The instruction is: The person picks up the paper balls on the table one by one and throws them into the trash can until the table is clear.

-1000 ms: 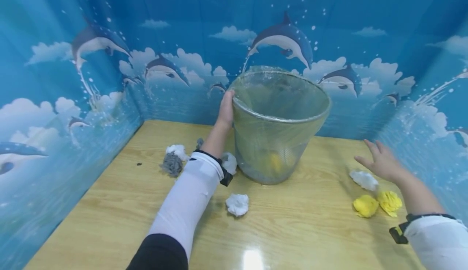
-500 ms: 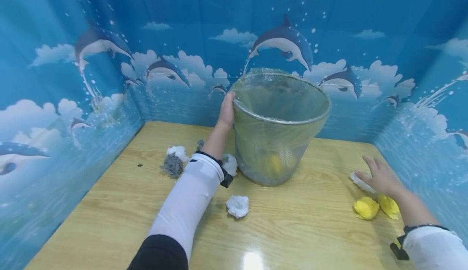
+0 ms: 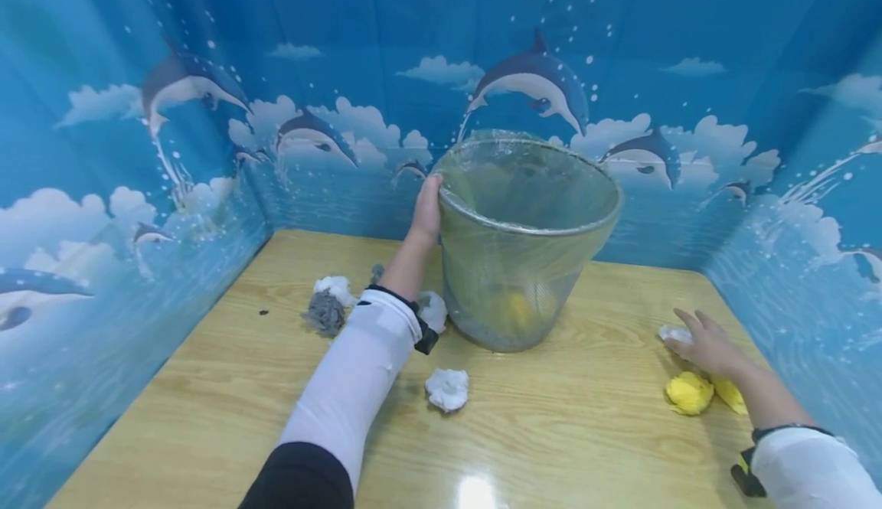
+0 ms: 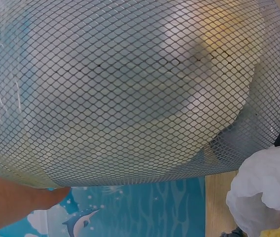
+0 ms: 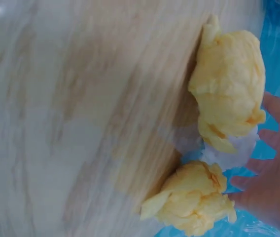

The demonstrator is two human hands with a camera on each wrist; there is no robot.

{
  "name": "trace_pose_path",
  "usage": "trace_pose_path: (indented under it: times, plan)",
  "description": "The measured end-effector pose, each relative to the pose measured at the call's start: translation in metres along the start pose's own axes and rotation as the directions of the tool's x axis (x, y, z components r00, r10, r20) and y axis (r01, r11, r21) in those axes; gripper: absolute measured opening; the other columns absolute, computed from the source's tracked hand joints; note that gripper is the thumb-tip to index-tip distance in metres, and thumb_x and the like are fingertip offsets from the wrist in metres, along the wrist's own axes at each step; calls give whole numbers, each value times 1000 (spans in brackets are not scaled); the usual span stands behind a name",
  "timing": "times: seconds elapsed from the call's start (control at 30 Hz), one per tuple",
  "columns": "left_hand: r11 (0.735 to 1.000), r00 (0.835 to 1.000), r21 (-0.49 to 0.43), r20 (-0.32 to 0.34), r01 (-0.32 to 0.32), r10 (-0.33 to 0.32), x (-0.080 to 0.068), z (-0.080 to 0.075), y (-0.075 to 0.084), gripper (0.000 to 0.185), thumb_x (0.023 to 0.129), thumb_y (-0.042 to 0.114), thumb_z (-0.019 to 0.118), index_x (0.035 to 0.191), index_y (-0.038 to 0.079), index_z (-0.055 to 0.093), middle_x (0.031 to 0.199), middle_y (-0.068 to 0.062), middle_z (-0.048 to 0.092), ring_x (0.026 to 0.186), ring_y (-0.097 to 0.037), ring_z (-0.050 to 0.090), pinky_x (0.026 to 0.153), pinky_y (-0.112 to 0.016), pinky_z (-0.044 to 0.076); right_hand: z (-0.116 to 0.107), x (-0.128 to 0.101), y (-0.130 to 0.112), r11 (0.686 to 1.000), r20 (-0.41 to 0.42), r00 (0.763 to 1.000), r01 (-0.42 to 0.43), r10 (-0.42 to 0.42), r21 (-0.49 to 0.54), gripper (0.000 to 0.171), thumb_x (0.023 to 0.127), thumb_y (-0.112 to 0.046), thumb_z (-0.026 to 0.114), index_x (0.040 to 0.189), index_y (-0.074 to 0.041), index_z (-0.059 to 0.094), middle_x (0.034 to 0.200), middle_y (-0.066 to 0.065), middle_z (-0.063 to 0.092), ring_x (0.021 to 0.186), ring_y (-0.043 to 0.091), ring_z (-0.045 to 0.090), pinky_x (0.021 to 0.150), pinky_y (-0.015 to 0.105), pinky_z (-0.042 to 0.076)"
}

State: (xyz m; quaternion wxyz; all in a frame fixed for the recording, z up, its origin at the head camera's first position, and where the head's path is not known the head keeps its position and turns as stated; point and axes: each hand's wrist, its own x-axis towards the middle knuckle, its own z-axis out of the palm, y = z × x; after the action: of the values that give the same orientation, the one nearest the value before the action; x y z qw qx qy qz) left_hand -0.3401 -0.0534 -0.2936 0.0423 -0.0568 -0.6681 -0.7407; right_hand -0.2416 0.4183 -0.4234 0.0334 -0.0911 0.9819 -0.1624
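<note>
Gripping with left hand (image 3: 427, 207) the rim of a round, tapering wire-mesh bin (image 3: 496, 283), lined in thin, translucent plastic (image 3: 475, 241); standing just right of the grip on a smooth wood-grain table (image 3: 572, 448). With right hand (image 3: 710, 348), fingers loosely spread, just over a crumpled white wad (image 3: 670, 333); cannot tell if touching. On that hand's near side, close together: two creased, rounded yellow wads (image 3: 689, 393). Nearer than left hand, left of its white sleeve (image 3: 354, 371): ruffled grey wad (image 3: 324, 311).

Left arm (image 3: 344, 394) stretched forward, left hand (image 3: 426, 209) held high in a grip and partly hidden, right arm (image 3: 809, 451) extended, right hand (image 3: 707, 346) held lower, fingers (image 5: 278, 106) spread apart.
</note>
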Motion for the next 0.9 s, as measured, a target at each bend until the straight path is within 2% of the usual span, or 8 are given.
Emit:
trace_pose_path:
  times: [0.1, 0.3, 0.57, 0.9]
  plan:
    - [1000, 1000, -1, 0, -1, 1, 0, 0, 1, 33, 99, 39, 22, 96, 15, 45, 95, -1, 41, 92, -16, 42, 102, -40, 32, 5, 2, 0, 1000, -8, 1000, -4, 4, -15, 64, 97, -25, 54, 137, 19, 29, 133, 56, 18, 117, 73, 22, 95, 77, 23]
    - [1000, 1000, -9, -3, -4, 4, 0, 1, 2, 32, 100, 39, 23, 99, 17, 46, 95, 0, 41, 92, -14, 42, 101, -38, 33, 11, 5, 3, 1000, 26, 999, -23, 23, -13, 67, 97, -28, 54, 136, 20, 29, 133, 56, 19, 117, 73, 23, 94, 78, 23]
    - [999, 999, -12, -3, -34, 34, -3, 1, 1, 32, 99, 40, 23, 89, 18, 44, 88, 1, 42, 82, -13, 41, 93, -35, 36, 17, 7, 7, 998, 33, 999, 14, -12, -64, 65, 95, -27, 57, 133, 21, 35, 127, 55, 30, 115, 69, 32, 93, 74, 31]
    - [1000, 1000, -19, -9, -15, 14, -1, 2, 0, 29, 99, 38, 23, 85, 19, 41, 87, 1, 41, 81, -13, 40, 90, -31, 33, 19, 11, 6, 997, 42, 999, 22, -19, -69, 62, 95, -26, 59, 129, 21, 39, 121, 50, 41, 111, 66, 39, 89, 70, 37]
